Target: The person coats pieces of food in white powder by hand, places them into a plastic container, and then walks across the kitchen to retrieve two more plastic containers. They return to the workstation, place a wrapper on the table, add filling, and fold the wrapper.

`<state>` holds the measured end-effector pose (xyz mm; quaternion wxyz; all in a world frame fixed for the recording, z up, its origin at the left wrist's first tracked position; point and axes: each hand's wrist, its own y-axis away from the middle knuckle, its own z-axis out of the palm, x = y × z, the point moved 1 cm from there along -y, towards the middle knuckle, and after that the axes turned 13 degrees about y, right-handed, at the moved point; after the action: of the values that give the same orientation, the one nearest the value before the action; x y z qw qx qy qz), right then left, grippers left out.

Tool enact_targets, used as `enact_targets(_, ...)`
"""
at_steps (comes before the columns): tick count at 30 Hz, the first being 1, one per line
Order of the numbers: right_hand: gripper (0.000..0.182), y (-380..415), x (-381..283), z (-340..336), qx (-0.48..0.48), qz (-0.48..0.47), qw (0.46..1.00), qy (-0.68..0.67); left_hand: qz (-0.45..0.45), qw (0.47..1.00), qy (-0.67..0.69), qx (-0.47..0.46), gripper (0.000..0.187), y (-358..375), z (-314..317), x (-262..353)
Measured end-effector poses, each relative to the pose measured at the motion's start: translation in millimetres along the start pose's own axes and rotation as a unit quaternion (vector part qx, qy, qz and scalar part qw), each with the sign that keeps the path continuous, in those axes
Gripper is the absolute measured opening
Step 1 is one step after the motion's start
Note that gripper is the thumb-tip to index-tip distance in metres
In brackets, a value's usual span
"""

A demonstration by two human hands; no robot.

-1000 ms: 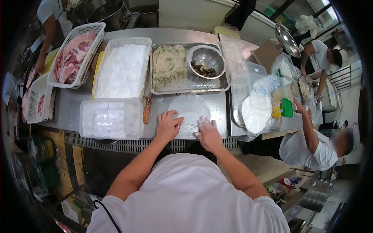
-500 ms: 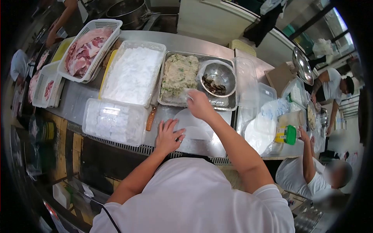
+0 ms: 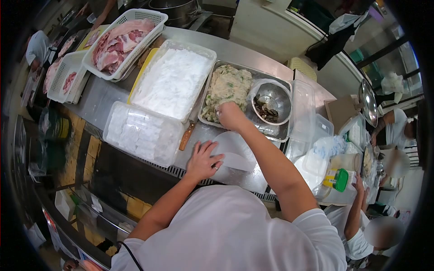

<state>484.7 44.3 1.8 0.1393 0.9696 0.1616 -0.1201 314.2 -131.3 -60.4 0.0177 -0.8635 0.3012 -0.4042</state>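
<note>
My right hand reaches to the near edge of a pale, green-flecked mixture in a metal tray. Its fingers are curled and what they hold, if anything, is hidden. My left hand lies with spread fingers on the steel counter, fingertips at the edge of thin white round sheets. Inside the tray, right of the mixture, a metal bowl holds dark pieces. A wooden-handled tool rests left of my left hand.
White-powdered tub and lidded box stand left; beyond them a basket of raw meat. Clear lids and a green-lidded container are at right. A co-worker's arm shows at far right.
The view has shifted, so the counter appears tilted and further right. My right hand has gone from beside the tray's near rim into the mixture's near edge. My left hand remains by the sheets.
</note>
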Motion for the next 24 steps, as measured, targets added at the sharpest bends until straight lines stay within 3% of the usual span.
enact_targets(1, 0.021, 1, -4, -8, -0.009, 0.026, 0.999, -0.017, 0.0, 1.0, 0.003, 0.001, 0.027, 1, -1, 1)
enact_targets(4, 0.02, -6, -7, 24, 0.002, -0.014, 1.0, 0.022, 0.004, 1.0, 0.002, 0.003, 0.026, 0, -2, 2)
enact_targets(7, 0.021, -13, -7, 19, -0.022, -0.018, 0.999, -0.034, 0.006, 1.0, 0.003, 0.009, 0.026, 2, 2, -1)
enact_targets(13, 0.025, -13, -13, 10, -0.038, 0.003, 0.999, 0.014, 0.003, 1.0, -0.005, 0.0, 0.026, 2, -2, 1)
enact_targets(16, 0.033, -11, -4, -7, -0.102, -0.02, 0.994, -0.014, 0.004, 1.0, -0.004, 0.004, 0.026, 3, -1, 1)
enact_targets(21, 0.028, -14, 12, 0, -0.107, -0.074, 0.991, -0.004, 0.006, 1.0, -0.002, 0.005, 0.026, 3, 1, -1)
enact_targets(22, 0.027, -16, 21, -2, -0.111, -0.095, 0.989, -0.01, 0.006, 1.0, -0.001, 0.004, 0.026, 5, 2, -2)
enact_targets(24, 0.029, -8, 32, -20, -0.15, -0.023, 0.98, -0.128, 0.004, 1.0, 0.0, 0.005, 0.026, 5, 2, -1)
